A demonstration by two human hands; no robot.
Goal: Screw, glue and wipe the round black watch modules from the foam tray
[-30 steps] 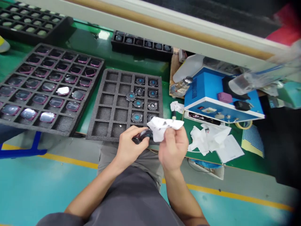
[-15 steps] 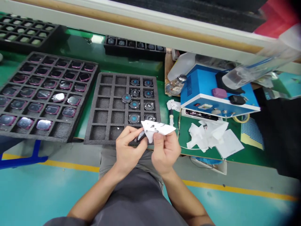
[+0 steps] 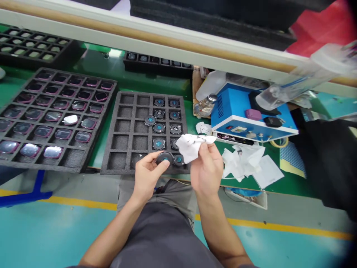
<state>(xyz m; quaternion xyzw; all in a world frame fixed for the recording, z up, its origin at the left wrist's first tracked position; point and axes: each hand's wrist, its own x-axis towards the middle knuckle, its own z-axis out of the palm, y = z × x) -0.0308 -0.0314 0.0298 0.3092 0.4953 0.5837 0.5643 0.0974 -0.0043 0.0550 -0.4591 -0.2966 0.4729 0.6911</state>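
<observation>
- A plain dark grey top (image 3: 158, 238) is worn, softly creased across the front.
- Below it, lighter grey trousers (image 3: 126, 193) are worn, their cloth gathered in folds.
- The left forearm (image 3: 118, 227) and right forearm (image 3: 219, 230) are left uncovered.
- The left hand (image 3: 145, 176) and right hand (image 3: 208, 173) are bare.

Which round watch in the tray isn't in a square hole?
The leftmost watch on the tray: it lies across a divider, while the others clearly seen there don't.

Mid-frame, my left hand (image 3: 147, 175) and right hand (image 3: 207, 169) are at the near edge of a foam tray (image 3: 132, 128) of watch bodies (image 3: 158, 128), lying between a smartwatch tray (image 3: 71, 158) at left and tissues (image 3: 244, 160) before an instrument box (image 3: 237, 100) at right.
</observation>
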